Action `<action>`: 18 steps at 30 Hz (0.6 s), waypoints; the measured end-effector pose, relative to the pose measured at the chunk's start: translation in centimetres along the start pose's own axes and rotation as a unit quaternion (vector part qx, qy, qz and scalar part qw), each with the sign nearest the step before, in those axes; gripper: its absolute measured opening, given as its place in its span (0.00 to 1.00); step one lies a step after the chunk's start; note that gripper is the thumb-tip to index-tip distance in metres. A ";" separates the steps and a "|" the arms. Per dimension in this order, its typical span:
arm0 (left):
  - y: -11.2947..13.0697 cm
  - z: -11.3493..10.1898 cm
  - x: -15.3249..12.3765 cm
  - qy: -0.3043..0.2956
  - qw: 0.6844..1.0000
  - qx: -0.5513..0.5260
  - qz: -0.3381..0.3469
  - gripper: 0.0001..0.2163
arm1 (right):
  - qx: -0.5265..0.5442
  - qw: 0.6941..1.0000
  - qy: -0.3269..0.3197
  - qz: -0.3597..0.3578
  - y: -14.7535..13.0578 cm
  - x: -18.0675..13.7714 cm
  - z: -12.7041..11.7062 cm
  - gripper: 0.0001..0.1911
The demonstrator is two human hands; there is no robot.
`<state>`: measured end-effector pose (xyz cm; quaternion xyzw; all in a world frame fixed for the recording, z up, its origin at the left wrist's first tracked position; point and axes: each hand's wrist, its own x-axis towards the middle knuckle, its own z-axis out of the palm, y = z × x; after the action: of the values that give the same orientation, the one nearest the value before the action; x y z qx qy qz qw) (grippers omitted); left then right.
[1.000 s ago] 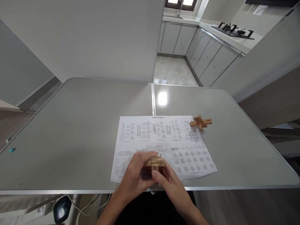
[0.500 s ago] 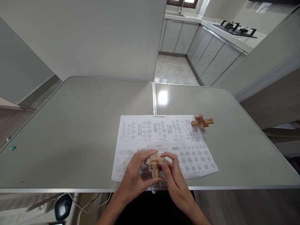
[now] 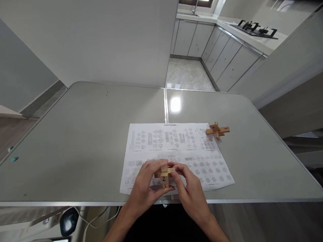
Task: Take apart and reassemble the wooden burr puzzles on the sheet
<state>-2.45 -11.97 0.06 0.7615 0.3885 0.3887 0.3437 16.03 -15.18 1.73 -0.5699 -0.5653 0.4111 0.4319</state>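
Note:
A pale wooden burr puzzle (image 3: 164, 178) made of interlocked blocks, one marked with a 2, is held over the lower part of a printed instruction sheet (image 3: 153, 154). My left hand (image 3: 145, 185) grips it from the left, fingers on top and thumb underneath. On the other side my right hand (image 3: 190, 188) pinches the block that sticks out to the right between thumb and fingers. The puzzle's back and part of its right side are hidden. A second, darker wooden puzzle (image 3: 217, 131) rests at the sheet's upper right corner.
The grey folding table (image 3: 75, 141) has a metal seam (image 3: 166, 107) down its middle. A small teal object (image 3: 14, 159) lies near the left edge. Cables (image 3: 93, 222) and a dark rounded device (image 3: 69, 222) are below the front edge at left.
The puzzle has turned slightly in my hands, and its right-hand block sits closer in. My right fingers have moved a little left and curl further around that block.

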 end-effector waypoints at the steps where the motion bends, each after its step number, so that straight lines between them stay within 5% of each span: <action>1: 0.0 0.0 -0.1 0.002 1.000 0.014 0.008 0.34 | -0.003 1.000 0.003 0.002 -0.2 0.0 0.1 0.10; 18: 0.6 0.1 -0.5 0.029 0.994 0.098 0.030 0.31 | 0.059 0.995 -0.013 0.077 -0.9 0.3 0.4 0.17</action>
<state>-2.40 -12.73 0.38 0.7911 0.4118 0.3806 0.2444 15.45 -14.93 2.45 -0.5802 -0.4995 0.4833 0.4247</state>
